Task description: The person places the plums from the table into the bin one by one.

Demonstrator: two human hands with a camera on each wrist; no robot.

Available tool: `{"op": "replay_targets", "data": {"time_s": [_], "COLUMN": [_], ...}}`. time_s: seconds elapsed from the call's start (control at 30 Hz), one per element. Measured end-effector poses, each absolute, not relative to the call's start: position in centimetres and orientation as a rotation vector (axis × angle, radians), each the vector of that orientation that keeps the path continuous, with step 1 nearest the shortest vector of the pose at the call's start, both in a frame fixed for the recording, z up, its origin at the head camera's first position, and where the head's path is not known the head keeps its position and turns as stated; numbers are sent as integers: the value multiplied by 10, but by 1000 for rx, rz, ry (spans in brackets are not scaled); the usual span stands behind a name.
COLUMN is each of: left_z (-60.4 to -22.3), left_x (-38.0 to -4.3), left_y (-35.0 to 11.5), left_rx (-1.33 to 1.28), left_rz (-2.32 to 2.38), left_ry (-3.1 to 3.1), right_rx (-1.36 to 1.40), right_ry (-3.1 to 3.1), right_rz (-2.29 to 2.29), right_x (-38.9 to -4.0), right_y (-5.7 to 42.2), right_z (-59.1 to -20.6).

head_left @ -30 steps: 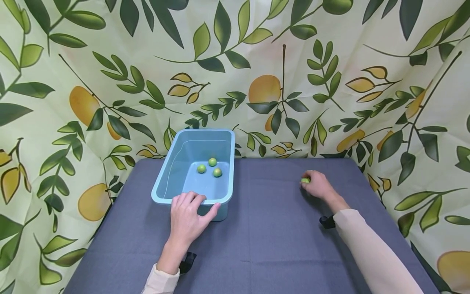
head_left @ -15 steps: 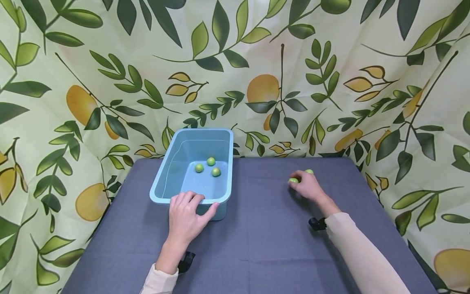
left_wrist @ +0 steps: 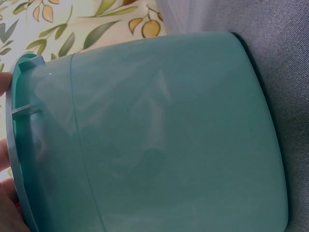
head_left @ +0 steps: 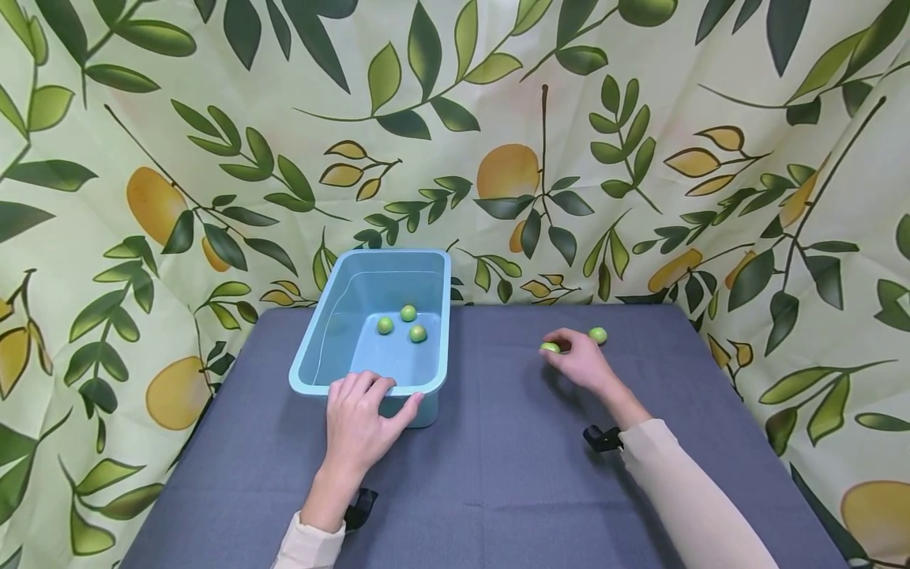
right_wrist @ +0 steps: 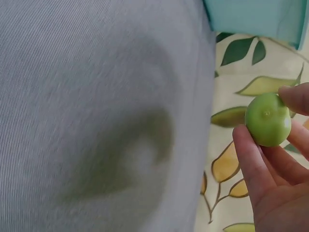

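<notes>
My right hand (head_left: 583,365) pinches a small round green fruit (right_wrist: 268,118) between thumb and fingertips, held above the cloth right of the tub. Another green fruit (head_left: 597,336) lies on the cloth just behind that hand. To the left stands a light blue plastic tub (head_left: 447,316), where three similar green fruits (head_left: 418,333) rest apart on the floor. The fingers of my left hand (head_left: 359,427) hook over its near rim, with the thumb along the rim to the right. The tub's outer wall (left_wrist: 169,135) fills most of the left wrist view.
A grey-blue cloth (head_left: 483,458) covers the table. Behind and at both sides hangs a curtain (head_left: 441,63) printed with leaves and orange fruit, close behind the tub. Black straps (head_left: 603,438) circle both wrists.
My right hand has lifted one green fruit and moved left with it, revealing another fruit on the cloth. The left hand stays on the tub's rim.
</notes>
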State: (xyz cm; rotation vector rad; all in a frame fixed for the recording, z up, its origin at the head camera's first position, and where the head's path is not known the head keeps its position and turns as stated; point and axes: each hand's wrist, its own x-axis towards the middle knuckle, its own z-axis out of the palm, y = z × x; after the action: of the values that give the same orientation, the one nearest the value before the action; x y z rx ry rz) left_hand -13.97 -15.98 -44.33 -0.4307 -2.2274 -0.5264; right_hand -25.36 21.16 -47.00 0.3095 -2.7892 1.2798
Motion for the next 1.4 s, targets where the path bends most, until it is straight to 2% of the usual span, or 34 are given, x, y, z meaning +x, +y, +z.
{"op": "replay_targets", "data": {"time_s": [1.4], "left_z": [-444], "left_x": [-139], "left_y": [-161], "left_rx": [-438], "left_rz": [-511], "left_ry": [-2219], "right_rx": [479], "right_ry": [-2486], "right_rz": [1633], "right_x": [-233], "right_y": [147], "right_z": [-406]}}
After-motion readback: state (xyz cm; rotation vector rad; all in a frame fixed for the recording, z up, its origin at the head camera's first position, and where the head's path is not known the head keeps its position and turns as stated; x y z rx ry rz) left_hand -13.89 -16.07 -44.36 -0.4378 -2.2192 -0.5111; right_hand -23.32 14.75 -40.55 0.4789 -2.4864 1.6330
